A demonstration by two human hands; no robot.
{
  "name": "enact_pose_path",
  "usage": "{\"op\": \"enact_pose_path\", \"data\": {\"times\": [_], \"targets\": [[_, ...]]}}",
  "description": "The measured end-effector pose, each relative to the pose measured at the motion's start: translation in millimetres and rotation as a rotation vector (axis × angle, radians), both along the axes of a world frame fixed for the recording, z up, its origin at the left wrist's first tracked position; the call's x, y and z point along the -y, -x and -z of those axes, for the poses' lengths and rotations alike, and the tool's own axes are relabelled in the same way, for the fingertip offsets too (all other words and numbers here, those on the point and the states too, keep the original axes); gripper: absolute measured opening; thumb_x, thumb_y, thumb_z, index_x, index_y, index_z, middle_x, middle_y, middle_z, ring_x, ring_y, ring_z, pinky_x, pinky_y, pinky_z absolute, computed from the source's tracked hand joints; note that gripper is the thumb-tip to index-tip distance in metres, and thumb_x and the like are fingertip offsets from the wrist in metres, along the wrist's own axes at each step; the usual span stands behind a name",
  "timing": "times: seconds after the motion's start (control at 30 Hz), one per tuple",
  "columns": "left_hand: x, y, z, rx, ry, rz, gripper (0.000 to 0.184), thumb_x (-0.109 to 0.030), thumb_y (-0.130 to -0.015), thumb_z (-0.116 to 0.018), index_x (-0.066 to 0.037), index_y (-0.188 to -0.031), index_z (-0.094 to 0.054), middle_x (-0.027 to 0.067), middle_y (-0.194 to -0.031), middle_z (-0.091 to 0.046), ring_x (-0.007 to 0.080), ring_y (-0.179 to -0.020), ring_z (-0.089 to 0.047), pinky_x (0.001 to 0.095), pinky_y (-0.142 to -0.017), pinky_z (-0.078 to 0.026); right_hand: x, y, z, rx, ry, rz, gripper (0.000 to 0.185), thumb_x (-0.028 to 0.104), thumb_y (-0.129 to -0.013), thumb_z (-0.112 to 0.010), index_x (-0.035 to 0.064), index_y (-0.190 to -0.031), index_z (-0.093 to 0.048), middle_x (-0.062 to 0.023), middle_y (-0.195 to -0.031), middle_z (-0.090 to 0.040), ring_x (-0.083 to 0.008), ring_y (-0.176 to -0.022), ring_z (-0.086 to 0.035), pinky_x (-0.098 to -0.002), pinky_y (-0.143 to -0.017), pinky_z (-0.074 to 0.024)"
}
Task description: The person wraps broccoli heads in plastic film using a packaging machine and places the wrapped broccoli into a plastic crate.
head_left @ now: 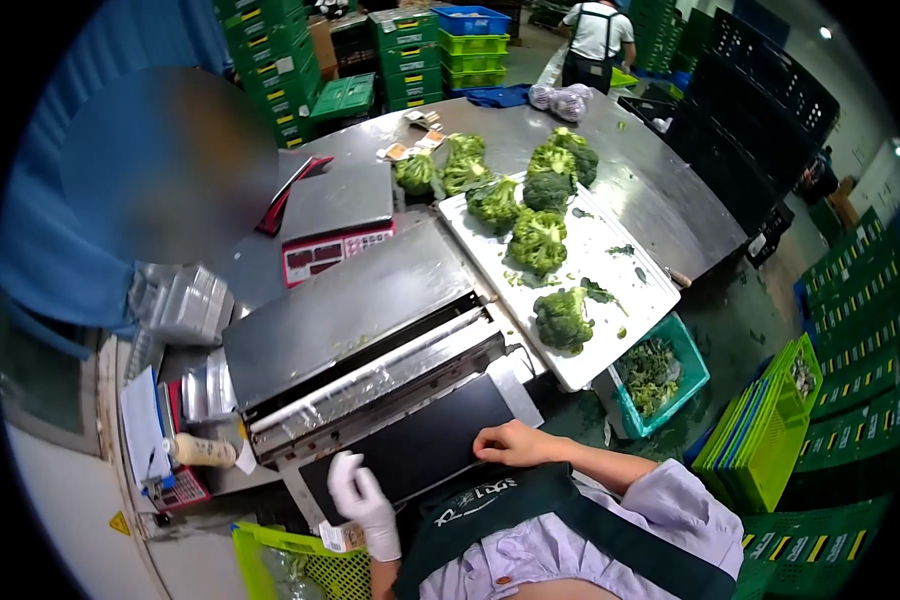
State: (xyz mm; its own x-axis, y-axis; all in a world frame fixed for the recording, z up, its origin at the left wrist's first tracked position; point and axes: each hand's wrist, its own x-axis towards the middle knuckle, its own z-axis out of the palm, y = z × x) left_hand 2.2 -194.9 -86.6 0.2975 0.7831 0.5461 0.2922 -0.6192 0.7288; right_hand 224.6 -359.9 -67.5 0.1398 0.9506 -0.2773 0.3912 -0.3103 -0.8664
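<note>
Stretching open to its far edge, the black plate (415,448) lies between the loosely spread left grip (364,503) and curled right grip (518,443), contents unclear.

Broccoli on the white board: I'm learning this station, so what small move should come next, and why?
Perhaps move the right hand toward the nearest broccoli: it lies on the board on that side, and nothing shows in that hand.
</note>
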Motion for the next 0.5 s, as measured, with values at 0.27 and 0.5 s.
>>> {"op": "enact_pose_path", "data": {"times": [0.27,0.5], "targets": [[51,-95,35,-0.198,-0.105,0.405,0.020,-0.001,-0.075,-0.062,-0.007,-0.094,-0.066,0.0088,-0.097,-0.066,0.0254,-0.083,-0.064,0.0327,-0.071,-0.050,28,-167,-9,-0.037,-0.224,0.421,0.020,0.025,-0.085,-0.061,0.0087,-0.096,-0.064,-0.0031,-0.073,-0.064,-0.0087,-0.060,-0.059,-0.0249,-0.055,-0.0473],[54,-102,45,-0.294,-0.178,0.275,0.019,-0.005,-0.074,-0.064,-0.008,-0.093,-0.064,0.0080,-0.096,-0.065,0.0253,-0.078,-0.062,0.0341,-0.067,-0.048,-28,-414,15,0.010,-0.243,1.094,0.046,0.031,-0.079,-0.068,0.0003,-0.112,-0.056,-0.0116,-0.085,-0.066,-0.0164,-0.060,-0.065,-0.0265,-0.045,-0.0510]]}}
